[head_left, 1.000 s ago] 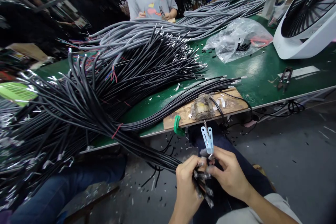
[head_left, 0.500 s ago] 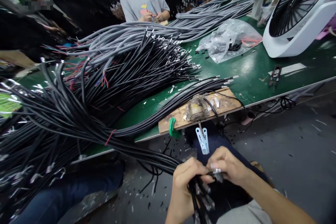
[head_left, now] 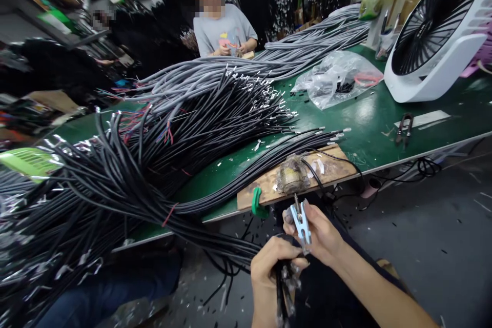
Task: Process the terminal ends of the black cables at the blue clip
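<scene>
A bundle of black cables (head_left: 230, 243) runs down from the bench into my left hand (head_left: 269, 264), which is closed around it near the cable ends. Those ends hang below the fist and have clear, shiny tips. My right hand (head_left: 321, 228) pinches the upper arms of a light blue clothespin (head_left: 302, 223) between thumb and fingers. The clothespin hangs from a short metal piece on a tape-wrapped motor-like block (head_left: 292, 173). Its lower end is close beside the left hand's fingers, and whether a cable sits in its jaws I cannot tell.
The block sits on a wooden board (head_left: 249, 193) with a green clamp (head_left: 258, 204) at the bench edge. Black and grey cable heaps cover the left. A plastic bag (head_left: 334, 79), thread snips (head_left: 404, 129) and a white fan (head_left: 430, 36) stand right. A co-worker (head_left: 223, 25) sits opposite.
My right hand has moved up from the cable ends beside my left hand to the clothespin and taken hold of it. The left hand keeps the cables. The camera view has tilted up slightly.
</scene>
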### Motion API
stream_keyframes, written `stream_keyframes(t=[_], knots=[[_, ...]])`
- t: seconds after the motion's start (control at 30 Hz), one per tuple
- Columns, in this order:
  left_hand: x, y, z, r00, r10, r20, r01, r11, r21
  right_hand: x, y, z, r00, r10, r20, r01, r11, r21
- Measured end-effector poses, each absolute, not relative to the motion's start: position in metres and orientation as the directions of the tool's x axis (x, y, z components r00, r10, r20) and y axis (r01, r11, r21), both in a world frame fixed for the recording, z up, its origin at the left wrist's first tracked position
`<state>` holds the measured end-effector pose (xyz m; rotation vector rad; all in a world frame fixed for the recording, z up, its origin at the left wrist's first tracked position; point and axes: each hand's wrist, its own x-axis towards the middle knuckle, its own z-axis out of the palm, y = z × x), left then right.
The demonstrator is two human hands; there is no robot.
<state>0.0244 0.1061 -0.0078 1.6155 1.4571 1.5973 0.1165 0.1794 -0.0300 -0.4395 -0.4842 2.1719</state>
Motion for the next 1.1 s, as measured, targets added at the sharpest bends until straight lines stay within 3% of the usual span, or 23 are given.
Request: stream_keyframes(t=[0.2,0.43,0.57,0.77,0.87,0.97,1.1], knots=[[0.022,0.110,-0.002,-0.136,0.931,0.338,0.391,-0.263,0.882,0.122,0.180,-0.028,-0.644,0.745,-0.176,-0.576,-0.623,-0.529],[0.023,0.106,0.000,-0.124,0.925,0.360,0.346,-0.300,0.889,0.148,0.178,-0.054,-0.627,0.747,-0.224,-0.577,-0.637,-0.511],[0.023,0.098,-0.004,-0.100,0.909,0.405,0.341,-0.352,0.872,0.181,0.170,-0.057,-0.488,0.857,-0.167,-0.526,-0.441,-0.727],[0.013,0.095,-0.011,0.027,0.931,0.364,0.335,-0.352,0.874,0.204,0.151,-0.043,-0.345,0.938,-0.013,-0.205,-0.089,-0.975],[0.009,0.097,-0.010,0.126,0.942,0.311,0.375,-0.335,0.864,0.199,0.144,-0.024,-0.424,0.882,0.204,-0.017,0.218,-0.976],[0.008,0.097,-0.006,0.181,0.962,0.205,0.416,-0.264,0.870,0.188,0.140,-0.008,-0.589,0.720,0.368,0.041,0.481,-0.876],[0.006,0.089,-0.005,0.105,0.954,0.280,0.408,-0.298,0.863,0.175,0.139,-0.012,-0.442,0.773,0.454,-0.040,0.489,-0.871]])
